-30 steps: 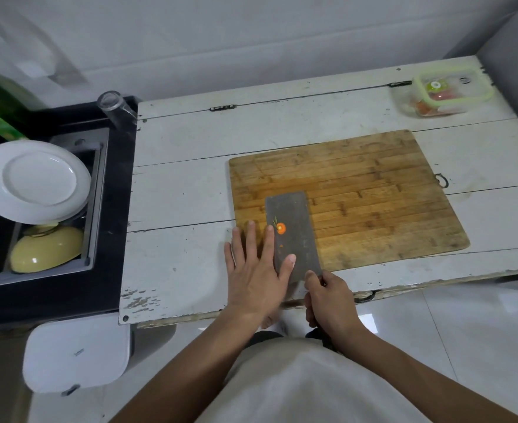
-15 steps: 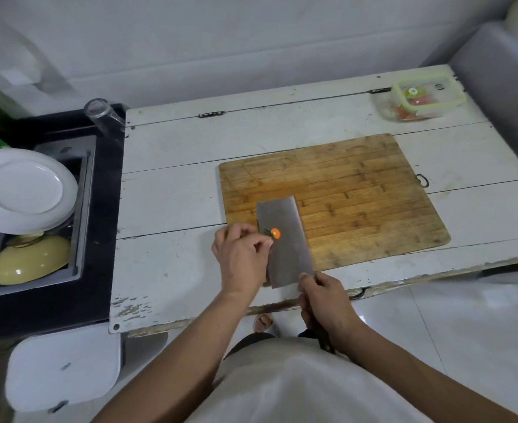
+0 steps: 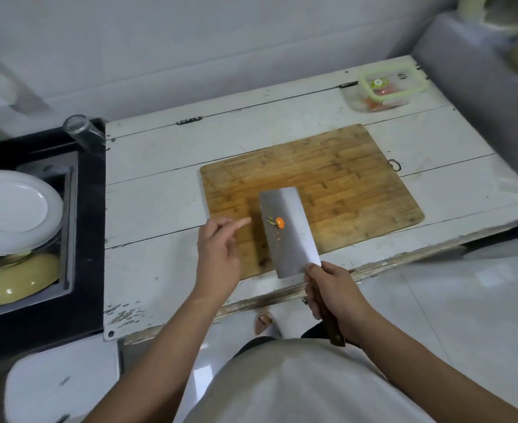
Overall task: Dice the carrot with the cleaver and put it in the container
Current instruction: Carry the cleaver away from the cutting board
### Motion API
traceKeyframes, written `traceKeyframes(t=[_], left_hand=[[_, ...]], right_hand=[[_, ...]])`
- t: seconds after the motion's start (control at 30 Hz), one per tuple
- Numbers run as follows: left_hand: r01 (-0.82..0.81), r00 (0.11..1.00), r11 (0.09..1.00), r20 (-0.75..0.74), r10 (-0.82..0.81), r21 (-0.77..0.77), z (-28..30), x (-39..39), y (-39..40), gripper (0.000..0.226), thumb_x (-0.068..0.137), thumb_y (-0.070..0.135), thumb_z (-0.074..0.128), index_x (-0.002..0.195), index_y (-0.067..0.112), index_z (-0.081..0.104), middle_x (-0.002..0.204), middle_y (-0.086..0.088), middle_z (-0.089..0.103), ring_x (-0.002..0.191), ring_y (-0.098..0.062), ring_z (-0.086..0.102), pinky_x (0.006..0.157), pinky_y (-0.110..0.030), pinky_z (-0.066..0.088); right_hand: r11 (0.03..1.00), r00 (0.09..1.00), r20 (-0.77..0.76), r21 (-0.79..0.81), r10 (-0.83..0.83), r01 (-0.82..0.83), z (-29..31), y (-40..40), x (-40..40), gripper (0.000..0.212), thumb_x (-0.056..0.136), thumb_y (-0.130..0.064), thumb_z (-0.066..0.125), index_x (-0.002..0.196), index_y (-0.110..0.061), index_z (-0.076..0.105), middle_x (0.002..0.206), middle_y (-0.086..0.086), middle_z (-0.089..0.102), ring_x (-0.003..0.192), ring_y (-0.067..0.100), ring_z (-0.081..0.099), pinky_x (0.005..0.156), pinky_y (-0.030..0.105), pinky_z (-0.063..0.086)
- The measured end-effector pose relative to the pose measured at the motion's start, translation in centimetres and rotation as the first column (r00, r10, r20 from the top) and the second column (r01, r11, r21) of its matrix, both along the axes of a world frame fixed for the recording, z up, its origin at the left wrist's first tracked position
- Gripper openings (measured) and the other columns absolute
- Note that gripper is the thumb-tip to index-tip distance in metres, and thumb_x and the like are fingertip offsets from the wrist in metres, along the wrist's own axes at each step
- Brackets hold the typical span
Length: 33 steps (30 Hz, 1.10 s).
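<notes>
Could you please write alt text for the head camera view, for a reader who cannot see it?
A person's right hand holds a cleaver flat over a wooden cutting board on a white table, a carrot piece stuck to the blade; the left hand points toward it. A lidded container sits at the table's far right.

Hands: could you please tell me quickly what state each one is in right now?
Left hand: holds nothing, forefinger pointing toward the cleaver.
Right hand: grips the cleaver's handle.

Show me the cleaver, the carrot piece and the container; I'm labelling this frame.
cleaver (image 3: pixel 288 236): head view, middle of the flat blade.
carrot piece (image 3: pixel 280 222): head view, orange round on the blade.
container (image 3: pixel 387 90): head view, green-rimmed lid, table's far right.
</notes>
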State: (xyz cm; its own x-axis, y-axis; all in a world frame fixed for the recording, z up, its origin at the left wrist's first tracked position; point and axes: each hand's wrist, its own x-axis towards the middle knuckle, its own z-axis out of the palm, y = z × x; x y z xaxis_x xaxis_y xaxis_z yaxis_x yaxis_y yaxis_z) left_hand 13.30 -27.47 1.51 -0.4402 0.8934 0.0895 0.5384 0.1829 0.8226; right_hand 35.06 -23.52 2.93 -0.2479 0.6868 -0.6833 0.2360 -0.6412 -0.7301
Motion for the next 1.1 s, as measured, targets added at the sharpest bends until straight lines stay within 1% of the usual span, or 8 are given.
traceKeyframes(t=[0.13,0.33,0.47,0.6,0.73,0.83,1.0,1.1], left_hand=[[0.132,0.969,0.991,-0.217,-0.122,0.033,-1.0,2.6,-2.3,0.081,0.079,-0.024,0.047,0.144,0.021,0.059,0.122,0.008,0.043,0.12,-0.019,0.05,0.109,-0.028,0.04],[0.18,0.98,0.983,-0.092,-0.176,0.037,-0.9,9.1,-4.7,0.058,0.087,-0.019,0.049,0.128,0.016,0.071,0.11,0.004,0.059,0.097,-0.011,0.061,0.081,-0.022,0.049],[0.259,0.966,0.966,0.001,-0.259,0.018,0.0,12.8,-4.2,0.048,0.086,-0.02,0.05,0.114,0.012,0.074,0.104,0.007,0.064,0.1,-0.001,0.062,0.087,-0.017,0.05],[0.442,0.896,0.896,-0.029,-0.443,-0.05,-0.8,15.2,-4.1,0.041,0.091,-0.01,0.049,0.113,0.016,0.072,0.107,0.007,0.061,0.101,-0.003,0.061,0.085,-0.014,0.048],[0.741,0.661,0.668,-0.102,-0.743,-0.062,-2.5,16.4,-5.2,0.039,0.09,-0.003,0.047,0.117,0.013,0.071,0.112,0.006,0.06,0.099,0.001,0.054,0.09,-0.011,0.043],[0.921,0.363,0.379,-0.159,-0.918,-0.085,-4.4,16.3,-6.2,0.049,0.085,-0.001,0.046,0.128,0.01,0.067,0.117,-0.001,0.056,0.102,-0.012,0.056,0.091,-0.011,0.042],[0.992,-0.052,-0.039,-0.103,-0.993,-0.124,-4.5,15.9,-11.4,0.058,0.086,0.002,0.05,0.14,0.021,0.061,0.111,0.007,0.05,0.089,-0.012,0.057,0.076,-0.032,0.053],[0.952,-0.302,-0.291,-0.156,-0.94,-0.09,-3.9,17.8,-16.0,0.06,0.086,0.002,0.05,0.142,0.022,0.059,0.107,0.009,0.049,0.083,-0.009,0.052,0.069,-0.031,0.051]], right_hand=[[0.998,1.0,-0.005,0.057,-0.018,0.018,0.8,0.0,1.6,0.024,0.1,-0.022,0.052,0.083,-0.005,0.057,0.063,0.014,0.05,0.044,0.025,0.043,0.044,0.031,0.037],[0.989,0.995,0.034,0.121,-0.093,0.088,1.5,-1.2,6.9,0.027,0.103,-0.024,0.048,0.088,-0.002,0.057,0.062,0.013,0.052,0.049,0.025,0.046,0.044,0.033,0.039],[0.97,0.974,0.044,0.109,-0.222,0.216,1.4,-4.1,11.5,0.027,0.101,-0.025,0.05,0.088,-0.004,0.058,0.063,0.012,0.054,0.05,0.025,0.048,0.045,0.032,0.04],[0.918,0.915,0.08,0.08,-0.395,0.389,0.4,-9.7,14.9,0.027,0.101,-0.026,0.05,0.086,-0.005,0.059,0.063,0.012,0.055,0.048,0.025,0.048,0.045,0.03,0.04],[0.764,0.76,0.083,0.058,-0.645,0.642,-0.6,-17.2,15.5,0.026,0.1,-0.025,0.052,0.085,-0.005,0.059,0.062,0.012,0.054,0.05,0.024,0.046,0.051,0.035,0.042],[0.615,0.607,0.116,0.067,-0.787,0.785,-1.3,-23.1,13.6,0.026,0.097,-0.025,0.051,0.084,-0.003,0.059,0.062,0.011,0.057,0.047,0.024,0.046,0.052,0.033,0.042],[0.291,0.29,0.093,0.001,-0.952,0.957,-1.1,-34.8,9.2,0.028,0.098,-0.03,0.05,0.081,-0.009,0.057,0.067,0.015,0.058,0.047,0.024,0.045,0.05,0.033,0.04],[0.059,0.061,0.072,-0.034,-0.996,0.998,-1.0,-42.6,6.7,0.026,0.1,-0.028,0.05,0.085,-0.007,0.055,0.065,0.016,0.052,0.042,0.023,0.041,0.05,0.034,0.037]])
